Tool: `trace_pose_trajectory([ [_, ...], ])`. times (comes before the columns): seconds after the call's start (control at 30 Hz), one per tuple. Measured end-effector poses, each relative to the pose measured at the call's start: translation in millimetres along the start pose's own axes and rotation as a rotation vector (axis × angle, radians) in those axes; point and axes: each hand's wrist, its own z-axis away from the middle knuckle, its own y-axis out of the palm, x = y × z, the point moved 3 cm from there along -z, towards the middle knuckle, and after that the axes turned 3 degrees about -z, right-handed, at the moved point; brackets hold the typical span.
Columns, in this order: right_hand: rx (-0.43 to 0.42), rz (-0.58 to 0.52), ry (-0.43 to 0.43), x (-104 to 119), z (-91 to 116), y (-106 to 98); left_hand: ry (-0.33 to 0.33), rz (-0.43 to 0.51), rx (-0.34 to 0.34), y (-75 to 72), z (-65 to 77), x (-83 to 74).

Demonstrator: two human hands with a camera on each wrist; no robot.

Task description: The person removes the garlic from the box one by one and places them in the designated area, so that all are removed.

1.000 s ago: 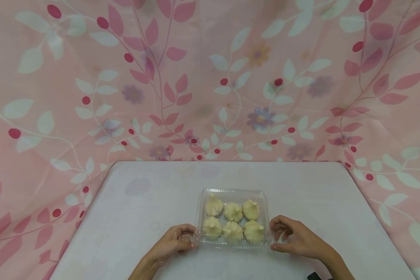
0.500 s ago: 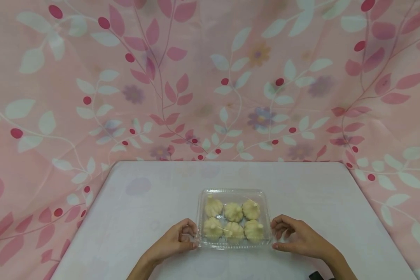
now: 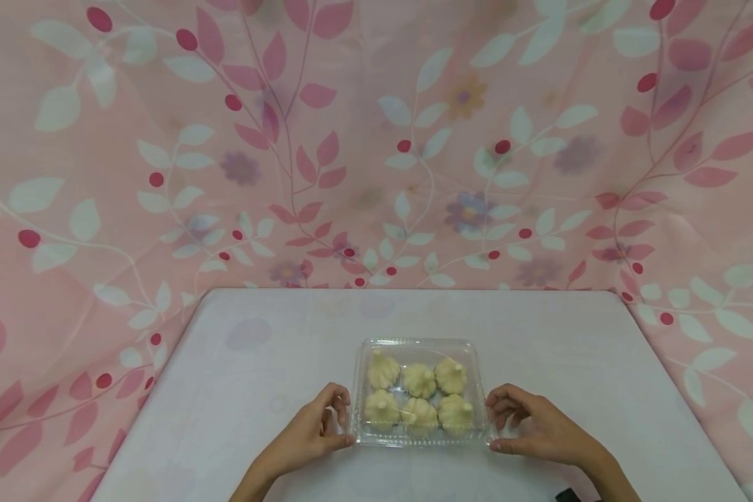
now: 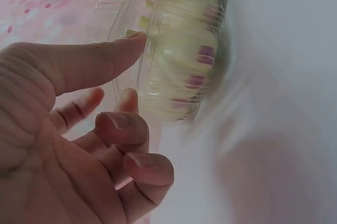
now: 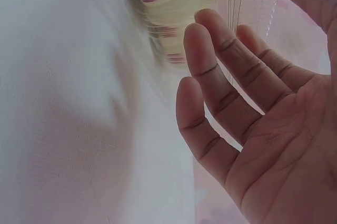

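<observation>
A clear plastic clamshell box (image 3: 420, 443) sits on the table, its lid down. Inside, in two rows, lie several pale garlic bulbs (image 3: 419, 381) with short stems; purplish patches show low on them in the wrist views. My left hand (image 3: 310, 432) is at the box's left side, thumb tip at the rim by the near corner and the other fingers loosely bent. At the right side, my right hand (image 3: 536, 429) mirrors it, fingertips right at the box's edge. In the right wrist view its fingers (image 5: 200, 50) are gently curved and spread beside the wall.
The white-covered table (image 3: 276, 328) reaches back to a pink floral cloth (image 3: 376, 139) hung behind and around it. A small dark object (image 3: 567, 495) shows at the bottom edge near my right forearm.
My left hand has shifted slightly forward and to the right along the box's side, its fingers raised a little. The right hand and the box have hardly moved.
</observation>
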Motion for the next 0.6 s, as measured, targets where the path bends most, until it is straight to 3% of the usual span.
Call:
trace_pose_trajectory([
  [0.17, -0.001, -0.004, -0.023, 1.0, 0.4, 0.3, 0.088, -0.062, -0.032, -1.7, 0.4, -3.4],
  [0.33, -0.018, 0.023, -0.053, -0.5, 0.8, 0.8, 0.135, -0.108, -0.048, -4.0, 0.0, -7.1],
  [0.6, -0.020, 0.012, -0.060, 0.2, 0.2, 1.0, 0.215, -0.094, -0.117, -11.0, 1.4, -13.0],
])
